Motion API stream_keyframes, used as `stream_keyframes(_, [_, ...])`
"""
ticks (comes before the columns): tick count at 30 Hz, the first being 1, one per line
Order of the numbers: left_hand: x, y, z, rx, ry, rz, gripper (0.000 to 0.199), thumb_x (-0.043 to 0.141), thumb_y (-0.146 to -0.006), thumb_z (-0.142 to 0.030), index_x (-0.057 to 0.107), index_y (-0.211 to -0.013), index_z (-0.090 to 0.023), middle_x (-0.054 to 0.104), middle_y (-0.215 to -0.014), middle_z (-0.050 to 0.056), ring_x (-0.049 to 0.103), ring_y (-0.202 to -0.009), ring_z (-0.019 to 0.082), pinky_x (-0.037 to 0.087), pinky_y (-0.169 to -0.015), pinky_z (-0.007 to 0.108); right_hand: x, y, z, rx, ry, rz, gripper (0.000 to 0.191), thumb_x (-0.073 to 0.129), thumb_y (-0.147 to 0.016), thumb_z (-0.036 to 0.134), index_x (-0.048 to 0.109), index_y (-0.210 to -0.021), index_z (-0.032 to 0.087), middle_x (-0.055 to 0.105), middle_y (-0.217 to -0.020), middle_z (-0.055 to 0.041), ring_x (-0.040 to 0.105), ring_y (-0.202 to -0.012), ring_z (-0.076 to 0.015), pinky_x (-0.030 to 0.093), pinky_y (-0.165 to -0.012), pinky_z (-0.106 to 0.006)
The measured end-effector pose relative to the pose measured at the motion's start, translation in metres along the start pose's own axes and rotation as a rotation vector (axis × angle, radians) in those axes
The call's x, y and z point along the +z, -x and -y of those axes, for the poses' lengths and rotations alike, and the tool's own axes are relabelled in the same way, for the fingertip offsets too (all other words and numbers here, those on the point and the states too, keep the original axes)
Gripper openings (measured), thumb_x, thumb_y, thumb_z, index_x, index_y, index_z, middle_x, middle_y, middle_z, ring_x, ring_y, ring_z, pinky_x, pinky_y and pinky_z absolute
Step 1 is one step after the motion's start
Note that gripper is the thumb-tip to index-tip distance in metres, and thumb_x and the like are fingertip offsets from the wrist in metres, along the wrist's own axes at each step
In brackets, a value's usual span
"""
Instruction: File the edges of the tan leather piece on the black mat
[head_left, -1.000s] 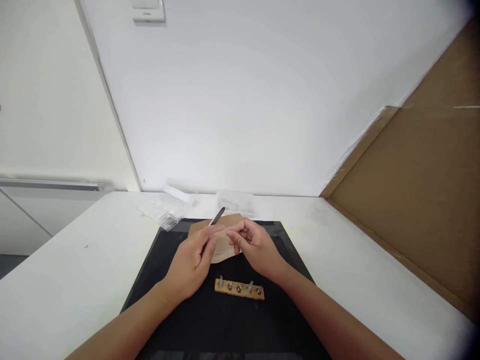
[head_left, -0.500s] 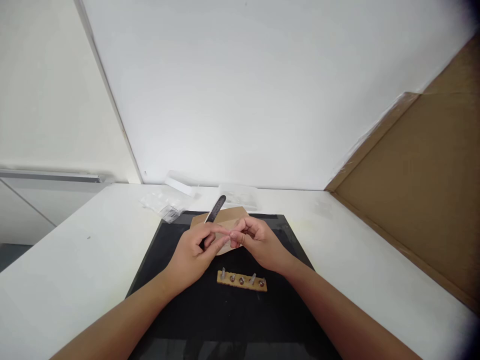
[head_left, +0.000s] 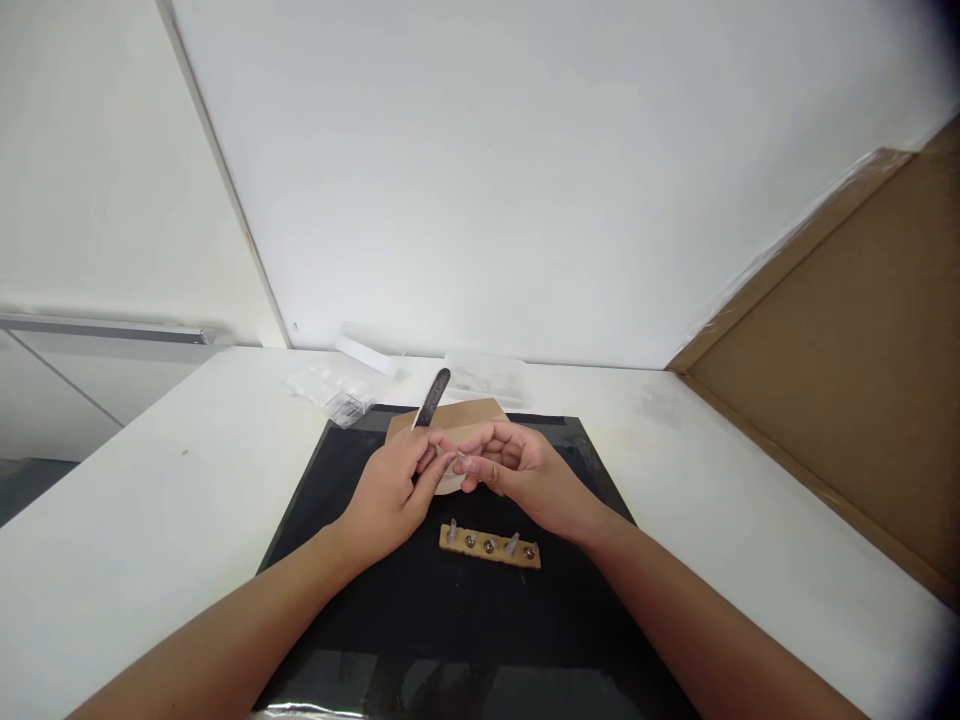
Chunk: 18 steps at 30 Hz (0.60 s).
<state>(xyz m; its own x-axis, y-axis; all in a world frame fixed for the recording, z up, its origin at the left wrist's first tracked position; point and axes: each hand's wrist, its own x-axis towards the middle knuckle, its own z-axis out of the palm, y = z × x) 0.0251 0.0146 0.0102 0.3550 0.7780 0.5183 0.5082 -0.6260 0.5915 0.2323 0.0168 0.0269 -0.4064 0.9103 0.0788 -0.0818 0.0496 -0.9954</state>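
My left hand (head_left: 394, 490) is closed, with a dark nail file (head_left: 432, 398) with a rounded end tucked in it and pointing up and away. Its thumb and index finger meet the fingertips of my right hand (head_left: 517, 475). My right hand pinches with thumb and index finger, the other fingers curled. A small pale sliver shows between the fingertips, too small to name. Nearer to me, below the hands, lies a tan strip (head_left: 480, 551) with several clear, nail-tip-like pieces and round shiny studs on it.
A brown paper sheet (head_left: 480, 410) lies behind the hands on a black mat (head_left: 450, 630). On the white table (head_left: 135, 520), a clear plastic bag (head_left: 330, 392) and a clear plastic case (head_left: 484, 375) rest near the wall. A large cardboard panel (head_left: 840, 360) leans on the right.
The view has shifted slightly, so the table items sit a little higher. My hands stay together at the fingertips, and the right fingers have opened out slightly around the pinch.
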Motion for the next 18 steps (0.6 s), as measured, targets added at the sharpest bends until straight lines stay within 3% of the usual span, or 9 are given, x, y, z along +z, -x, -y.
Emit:
stream_keyframes(4, [0.0007, 0.0034, 0.0012, 0.097, -0.120, -0.037, 0.013, 0.049, -0.104, -0.024, 0.062, -0.107, -0.020, 0.062, -0.085, 0.001, 0.059, -0.079, 0.017, 0.046, -0.074, 0.028, 0.0001, 0.0015, 0.0035, 0.048, 0.056, 0.023, 0.033, 0.077, -0.087, 0.047, 0.072, -0.103, 0.020, 0.076, -0.096, -0.0059, 0.070, -0.076, -0.0141, 0.044, -0.053, -0.021])
stream_keyframes(7, [0.0013, 0.0043, 0.0033, 0.143, -0.183, -0.075, 0.014, 0.050, -0.105, -0.025, 0.062, -0.109, -0.020, 0.064, -0.086, 0.002, 0.062, -0.084, 0.018, 0.048, -0.075, 0.028, 0.0000, 0.0022, 0.0031, 0.080, 0.034, 0.041, 0.036, 0.078, -0.086, 0.047, 0.075, -0.108, 0.019, 0.076, -0.093, -0.0067, 0.070, -0.080, -0.0154, 0.041, -0.052, -0.021])
stream_keyframes(10, [0.0009, 0.0030, 0.0032, 0.143, -0.183, -0.088, 0.014, 0.051, -0.105, -0.026, 0.063, -0.110, -0.020, 0.067, -0.091, 0.003, 0.065, -0.090, 0.018, 0.050, -0.079, 0.028, -0.0005, 0.0019, 0.0004, 0.081, -0.022, -0.005, 0.038, 0.082, -0.082, 0.045, 0.075, -0.110, 0.020, 0.077, -0.097, -0.0073, 0.071, -0.088, -0.0175, 0.049, -0.060, -0.023])
stream_keyframes(14, [0.0011, 0.0016, 0.0007, 0.049, -0.080, -0.097, 0.019, 0.048, -0.106, -0.025, 0.060, -0.122, -0.023, 0.069, -0.108, 0.004, 0.066, -0.099, 0.018, 0.052, -0.086, 0.029, -0.0018, 0.0000, -0.0032, 0.032, -0.053, -0.178, 0.036, 0.088, -0.075, 0.043, 0.076, -0.101, 0.021, 0.078, -0.099, -0.0056, 0.073, -0.091, -0.0185, 0.059, -0.085, -0.033])
stream_keyframes(18, [0.0038, 0.0031, -0.0002, -0.059, 0.086, -0.125, 0.035, 0.042, -0.109, -0.029, 0.043, -0.144, -0.026, 0.063, -0.127, 0.008, 0.065, -0.113, 0.021, 0.052, -0.094, 0.034, -0.0007, -0.0008, -0.0047, -0.078, 0.071, -0.272, 0.032, 0.088, -0.075, 0.043, 0.076, -0.096, 0.021, 0.077, -0.099, -0.0060, 0.072, -0.092, -0.0196, 0.059, -0.085, -0.034])
